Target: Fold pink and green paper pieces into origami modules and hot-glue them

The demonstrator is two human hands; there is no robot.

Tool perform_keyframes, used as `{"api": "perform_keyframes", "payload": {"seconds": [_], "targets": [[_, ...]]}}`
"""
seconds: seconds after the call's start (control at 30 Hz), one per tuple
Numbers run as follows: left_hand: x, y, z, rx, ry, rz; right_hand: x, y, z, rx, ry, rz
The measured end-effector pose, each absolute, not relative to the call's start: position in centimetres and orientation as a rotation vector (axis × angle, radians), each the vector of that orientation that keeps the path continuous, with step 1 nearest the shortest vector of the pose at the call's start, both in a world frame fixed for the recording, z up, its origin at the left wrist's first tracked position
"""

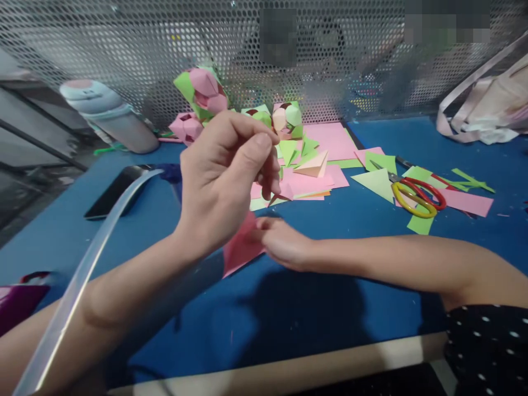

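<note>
My left hand point(225, 176) is raised over the table, thumb and index finger pinched together. Whatever may lie between those fingertips is too small or hidden to make out. Below it, my right hand point(284, 242) grips a pinkish-red sheet of paper point(241, 253) by its right side, low over the blue table. The left hand and wrist cover part of the paper. Just beyond both hands lies a pile of pink, green and orange paper point(313, 179), with a folded peach piece point(313, 165) and folded green pieces point(287, 151) on top.
Scissors point(416, 198) with red and yellow handles rest among paper scraps at right. Folded paper shapes point(202, 91) stand before a perforated screen point(144, 44). A bottle point(111, 115) and a phone point(117, 192) are at left. A translucent strip point(91, 275) crosses the left forearm.
</note>
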State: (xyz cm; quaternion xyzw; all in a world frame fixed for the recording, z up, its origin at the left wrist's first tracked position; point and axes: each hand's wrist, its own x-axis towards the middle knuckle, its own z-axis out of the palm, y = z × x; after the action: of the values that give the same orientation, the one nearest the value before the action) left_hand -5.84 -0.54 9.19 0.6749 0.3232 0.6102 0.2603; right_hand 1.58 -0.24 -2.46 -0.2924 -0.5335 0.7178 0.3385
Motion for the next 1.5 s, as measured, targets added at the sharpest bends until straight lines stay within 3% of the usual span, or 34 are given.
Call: {"api": "perform_keyframes", "payload": {"seconds": [0.23,0.5,0.7,0.8,0.97,1.2,1.5], "targets": [[-7.5,-0.4,7.3,1.735,0.927,1.498,14.4,-0.4,-1.0,-1.070,-1.032,1.618],[-6.7,-1.0,3.4,1.392,1.205,0.959,13.1,-3.4,1.4,-1.173,-1.996,1.341],[-7.8,-1.9,2.3,1.357,1.360,1.090,9.2,-0.1,-0.2,-0.712,-2.338,0.962],[-8.5,-2.2,2.4,1.301,1.284,1.073,8.1,1.1,-1.1,-0.767,-2.279,0.845],[-8.8,-2.6,2.5,1.358,1.387,0.967,7.9,1.5,-1.3,-0.872,-2.232,0.786],[-10.3,-0.9,1.2,1.127,1.432,1.159,7.5,2.0,-0.4,-0.500,-2.652,0.683],[-10.9,-0.9,1.2,1.225,1.449,1.107,17.2,0.7,-1.8,-1.118,-2.720,0.322]]}}
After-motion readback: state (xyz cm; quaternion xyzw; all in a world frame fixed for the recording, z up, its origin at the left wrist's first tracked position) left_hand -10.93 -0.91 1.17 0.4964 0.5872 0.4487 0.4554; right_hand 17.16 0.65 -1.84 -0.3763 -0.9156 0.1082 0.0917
